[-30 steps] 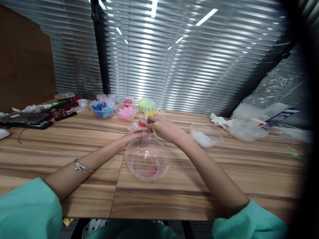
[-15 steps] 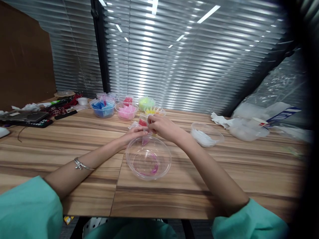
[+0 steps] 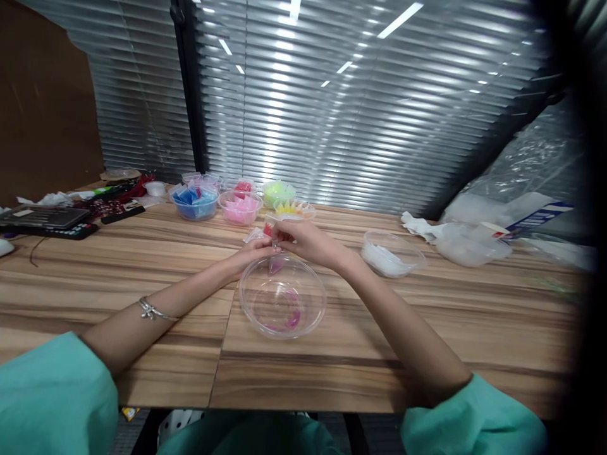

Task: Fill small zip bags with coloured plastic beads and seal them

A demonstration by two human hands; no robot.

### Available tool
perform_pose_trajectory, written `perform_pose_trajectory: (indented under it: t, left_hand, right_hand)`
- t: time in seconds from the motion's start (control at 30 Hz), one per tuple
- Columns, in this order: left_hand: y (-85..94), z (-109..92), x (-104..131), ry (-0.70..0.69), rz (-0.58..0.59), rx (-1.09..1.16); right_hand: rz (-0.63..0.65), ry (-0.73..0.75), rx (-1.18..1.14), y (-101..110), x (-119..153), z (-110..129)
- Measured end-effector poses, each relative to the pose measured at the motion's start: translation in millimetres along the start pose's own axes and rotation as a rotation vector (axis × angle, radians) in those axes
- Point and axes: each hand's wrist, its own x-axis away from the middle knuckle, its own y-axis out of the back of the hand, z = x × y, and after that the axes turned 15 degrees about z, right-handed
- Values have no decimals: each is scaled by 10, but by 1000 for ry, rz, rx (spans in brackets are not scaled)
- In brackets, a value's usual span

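Both hands meet just beyond the far rim of a large clear bowl (image 3: pixel 310 303), which has magenta material around its bottom. My left hand (image 3: pixel 258 251) has its fingers closed on a small clear bag (image 3: pixel 275 263) with pink contents, hanging at the bowl's far edge. My right hand (image 3: pixel 296 240) pinches at the top of that bag; whatever lies between its fingertips is too small to make out. Behind the hands, partly hidden, are small packets with red contents (image 3: pixel 268 229).
Farther back stand tubs with blue packets (image 3: pixel 194 205), pink packets (image 3: pixel 241 208), green contents (image 3: pixel 278 193) and yellow pieces (image 3: pixel 294 210). On the right are a clear bowl with white sheets (image 3: pixel 386 259) and plastic bags (image 3: pixel 469 246). A keyboard (image 3: pixel 71 232) lies at the left.
My right hand has moved slightly left and down, closer to my left fingertips. The large bowl and the tubs stay where they were; the view has shifted slightly.
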Motion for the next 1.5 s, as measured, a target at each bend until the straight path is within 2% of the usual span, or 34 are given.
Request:
perform_pose_trajectory:
  t: [0.23,0.3,0.4,0.47,0.6,0.7,0.87,1.27,1.37,1.5]
  left_hand:
    - [-28,-30,6,-24,31,-12]
    - [-40,-42,18,-33,39,-15]
    - [-52,-63,30,-10,48,-31]
    - [-59,-80,32,13,44,-47]
    - [-80,-107,32,25,32,-83]
    - [-92,-108,31,24,23,-94]
    - [-87,-83,18,29,7,-83]
    - [-65,-42,-8,24,-11,-54]
    - [-27,-17,-30,20,-9,-55]
    - [9,-5,-42,11,25,-64]
  right_hand:
    - [50,-20,-48,179,102,127]
    - [205,25,-102,191,110,237]
    - [557,160,-174,78,73,427]
    - [657,221,-146,-72,27,536]
    - [654,112,41,-351,-42,636]
    - [650,92,42,-425,-54,636]
    - [598,120,45,-406,-73,593]
    - [592,80,-31,-458,-133,464]
    - [591,96,-61,-407,-128,465]
    - [581,169,-166,-234,-97,459]
